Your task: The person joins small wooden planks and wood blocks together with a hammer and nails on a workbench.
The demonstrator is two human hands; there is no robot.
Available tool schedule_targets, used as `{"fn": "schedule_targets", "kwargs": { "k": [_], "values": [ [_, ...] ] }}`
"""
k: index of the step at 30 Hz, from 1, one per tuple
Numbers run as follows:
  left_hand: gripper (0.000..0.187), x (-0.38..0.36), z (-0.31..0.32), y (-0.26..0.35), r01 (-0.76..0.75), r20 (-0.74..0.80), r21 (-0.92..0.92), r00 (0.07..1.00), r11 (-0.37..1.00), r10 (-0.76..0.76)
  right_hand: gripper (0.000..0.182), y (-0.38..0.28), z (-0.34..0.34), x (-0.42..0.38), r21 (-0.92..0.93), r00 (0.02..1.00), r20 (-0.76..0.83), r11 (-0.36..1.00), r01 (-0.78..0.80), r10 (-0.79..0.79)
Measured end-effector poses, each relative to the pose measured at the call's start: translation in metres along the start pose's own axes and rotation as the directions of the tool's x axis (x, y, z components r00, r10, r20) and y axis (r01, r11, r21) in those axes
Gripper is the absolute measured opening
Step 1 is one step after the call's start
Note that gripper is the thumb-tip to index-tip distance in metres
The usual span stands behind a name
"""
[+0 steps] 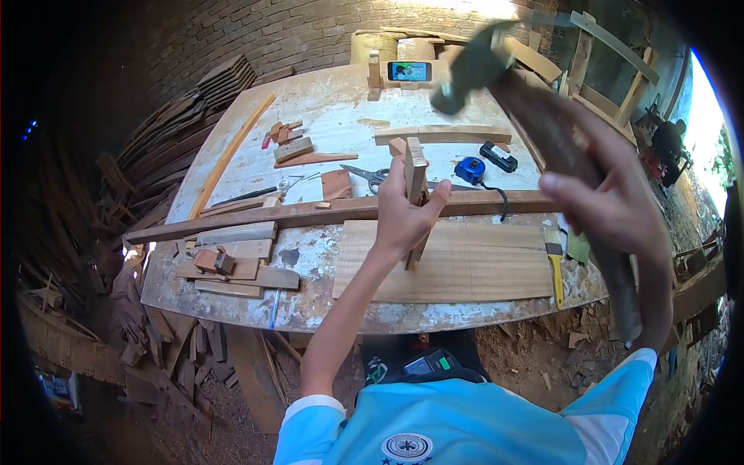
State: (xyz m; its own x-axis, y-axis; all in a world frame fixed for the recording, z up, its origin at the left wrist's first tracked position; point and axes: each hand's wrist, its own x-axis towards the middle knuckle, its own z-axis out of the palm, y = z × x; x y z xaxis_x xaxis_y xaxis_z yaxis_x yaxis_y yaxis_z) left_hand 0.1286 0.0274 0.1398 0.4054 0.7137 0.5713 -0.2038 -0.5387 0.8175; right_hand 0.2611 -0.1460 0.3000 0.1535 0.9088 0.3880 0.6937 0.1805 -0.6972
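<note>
My left hand (404, 215) is wrapped round a narrow wooden piece (416, 159), which stands upright over a wide flat board (488, 263). Whether the piece touches the board is hard to make out. A smaller wood block (397, 146) shows beside the fingers. Raised at the right, my right hand (620, 198) grips a hammer (535, 112) by its wooden handle. The hammer's metal head is up and to the left, above the table and blurred. Behind my left hand a long wooden strip (310, 215) crosses the table.
Scissors (375, 178), a blue tape measure (470, 170) and a black object (498, 156) lie beyond the strip. A hand plane (214, 261) rests on wood offcuts at left. A yellow-handled tool (556, 275) lies right. A phone (409, 71) stands at the back.
</note>
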Motion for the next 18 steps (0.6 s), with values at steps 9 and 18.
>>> {"fn": "schedule_targets", "kwargs": {
  "k": [9,18],
  "values": [
    [0.022,-0.013,0.001,0.005,-0.101,-0.012,0.041,0.995,0.994,0.101,0.068,0.004,0.02,0.012,-0.103,0.929,0.108,0.925,0.366,-0.355],
    [0.024,-0.008,0.0,-0.001,-0.121,0.013,0.03,0.993,0.992,0.121,0.065,-0.023,0.008,0.01,-0.115,0.953,-0.179,0.967,0.227,-0.245]
  ]
}}
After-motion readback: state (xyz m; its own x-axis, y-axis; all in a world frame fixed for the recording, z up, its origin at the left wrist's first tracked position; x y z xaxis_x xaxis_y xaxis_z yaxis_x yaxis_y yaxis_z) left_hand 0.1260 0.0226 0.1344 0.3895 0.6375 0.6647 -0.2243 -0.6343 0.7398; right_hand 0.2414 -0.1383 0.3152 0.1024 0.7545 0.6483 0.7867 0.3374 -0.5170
